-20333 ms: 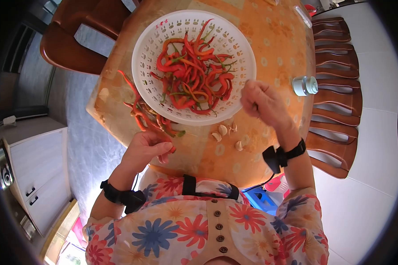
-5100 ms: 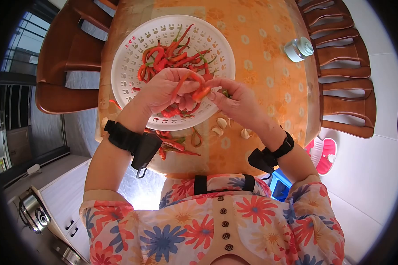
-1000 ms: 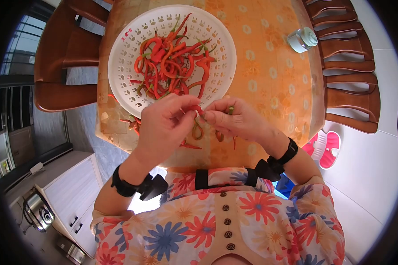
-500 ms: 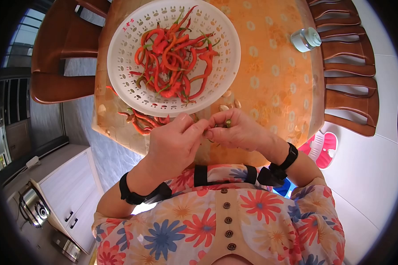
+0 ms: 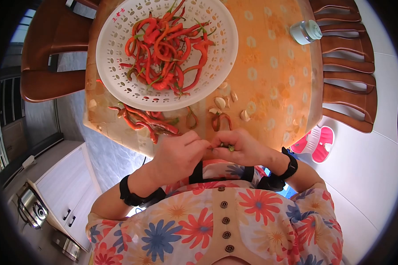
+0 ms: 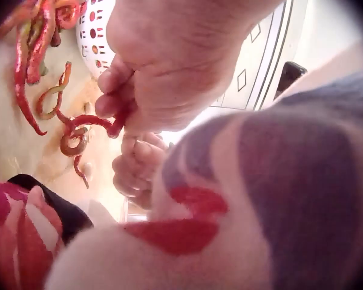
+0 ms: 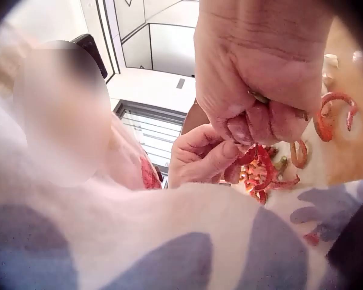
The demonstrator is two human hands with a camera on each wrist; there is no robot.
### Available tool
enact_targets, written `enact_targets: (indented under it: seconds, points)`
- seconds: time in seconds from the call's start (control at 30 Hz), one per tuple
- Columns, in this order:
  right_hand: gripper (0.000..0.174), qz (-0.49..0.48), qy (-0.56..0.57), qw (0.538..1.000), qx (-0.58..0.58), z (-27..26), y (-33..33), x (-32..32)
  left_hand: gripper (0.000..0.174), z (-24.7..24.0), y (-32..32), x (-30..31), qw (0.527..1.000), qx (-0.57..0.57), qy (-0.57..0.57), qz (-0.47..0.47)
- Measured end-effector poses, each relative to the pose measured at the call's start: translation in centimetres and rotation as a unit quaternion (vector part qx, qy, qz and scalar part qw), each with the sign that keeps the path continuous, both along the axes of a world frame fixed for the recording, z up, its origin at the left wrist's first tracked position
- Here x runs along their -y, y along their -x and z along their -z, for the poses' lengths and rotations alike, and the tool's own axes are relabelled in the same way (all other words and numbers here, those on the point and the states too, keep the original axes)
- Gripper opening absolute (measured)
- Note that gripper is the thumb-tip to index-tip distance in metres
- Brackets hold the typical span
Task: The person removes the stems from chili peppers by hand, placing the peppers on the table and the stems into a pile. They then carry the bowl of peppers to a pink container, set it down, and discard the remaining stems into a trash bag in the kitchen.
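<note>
In the head view both hands meet low in front of the chest, near the table's front edge. My left hand [image 5: 181,154] pinches a red chili pepper [image 6: 116,127], whose end shows at the fingertips in the left wrist view. My right hand [image 5: 242,149] touches the left fingertips, its fingers curled round green chili stems [image 5: 230,147] that poke out of the fist. Most of the held chili is hidden by the fingers. Just beyond the hands lie a curved red chili [image 5: 221,120] and a thin looped one [image 5: 191,118].
A white colander [image 5: 227,53] full of red chilies [image 5: 163,48] stands beyond the hands. More chilies [image 5: 139,121] lie in a pile at its front left. Garlic cloves [image 5: 220,103] are on the right, a lidded jar [image 5: 303,33] farther off. Wooden chairs [image 5: 347,53] flank the table.
Over the last second both hands have drawn back from the colander's rim toward the body, staying together. Earlier, the left hand held a chili above the colander. The colander's chilies look unchanged since a second ago.
</note>
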State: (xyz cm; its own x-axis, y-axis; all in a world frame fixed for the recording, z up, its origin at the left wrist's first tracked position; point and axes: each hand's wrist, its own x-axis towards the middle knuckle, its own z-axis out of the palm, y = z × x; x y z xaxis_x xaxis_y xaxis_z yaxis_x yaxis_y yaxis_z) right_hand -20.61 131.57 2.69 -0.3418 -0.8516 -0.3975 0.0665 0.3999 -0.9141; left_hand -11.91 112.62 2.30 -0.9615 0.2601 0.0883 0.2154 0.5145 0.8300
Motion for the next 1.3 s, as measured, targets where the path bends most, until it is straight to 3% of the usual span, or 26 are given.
enact_targets:
  seconds: [0.03,0.1,0.17,0.23,0.3,0.33,0.37,0.43,0.47,0.53,0.67,0.73,0.93,1.03,1.17,1.23,1.3]
  points:
    - [0.011,0.012,0.026,0.999,0.019,0.3,-0.1,-0.2,0.015,0.0,0.1,0.0,1.0,0.001,0.0,0.0]
    - [0.011,0.026,0.051,0.998,0.039,-0.1,-0.2,-0.5,0.01,0.1,0.3,0.1,0.99,0.082,-0.114,-0.023]
    - [0.009,0.062,0.092,0.99,0.086,-1.6,0.1,-0.4,0.01,1.4,-0.1,-0.1,0.987,0.102,-0.122,-0.021]
    - [0.007,0.113,0.066,0.983,0.129,-1.2,0.9,-1.3,0.009,2.3,-0.2,0.3,0.984,0.12,-0.13,-0.012]
    - [0.006,0.161,0.036,0.971,0.172,-0.3,1.9,-3.1,0.014,2.8,0.2,1.1,0.959,0.213,-0.156,-0.099]
    - [0.005,0.199,0.022,0.942,0.27,0.6,2.3,-4.4,0.014,2.9,0.5,1.3,0.959,0.214,-0.157,-0.102]
    - [0.005,0.235,0.008,0.901,0.364,1.3,2.6,-5.0,0.018,2.8,0.8,1.5,0.974,0.171,-0.078,-0.129]
    - [0.006,0.24,0.025,0.894,0.377,2.0,2.3,-5.3,0.027,3.1,1.2,1.3,0.983,0.057,0.08,-0.157]
    - [0.006,0.247,0.042,0.886,0.391,2.1,2.2,-5.3,0.027,2.9,1.1,0.7,0.982,0.057,0.08,-0.16]
    - [0.005,0.241,0.046,0.882,0.402,2.1,2.2,-5.1,0.024,2.2,1.1,-0.8,0.983,0.03,0.159,-0.087]
    - [0.007,0.229,0.04,0.892,0.388,1.2,1.9,-3.9,0.023,3.1,2.4,-3.9,0.987,0.046,0.147,-0.051]
    - [0.009,0.211,0.067,0.892,0.395,1.0,2.1,-4.1,0.027,3.8,3.5,-4.4,0.974,0.113,0.194,-0.014]
    - [0.015,0.172,0.156,0.88,0.415,0.0,2.4,-3.4,0.024,4.2,3.5,-3.8,0.98,0.165,0.099,-0.053]
    - [0.015,0.147,0.178,0.881,0.414,-0.7,2.4,-2.7,0.02,2.4,2.2,-2.0,0.989,0.126,0.04,-0.067]
    - [0.021,0.134,0.169,0.884,0.415,-1.5,2.8,-2.1,0.015,1.3,0.5,1.3,0.985,0.113,0.022,-0.126]
    - [0.021,0.126,0.162,0.886,0.416,-1.4,2.9,-2.0,0.014,1.7,0.1,2.4,0.975,0.103,0.07,-0.184]
    - [0.022,0.117,0.155,0.888,0.416,-1.3,3.1,-1.7,0.014,1.0,-0.3,3.0,0.975,0.095,0.077,-0.183]
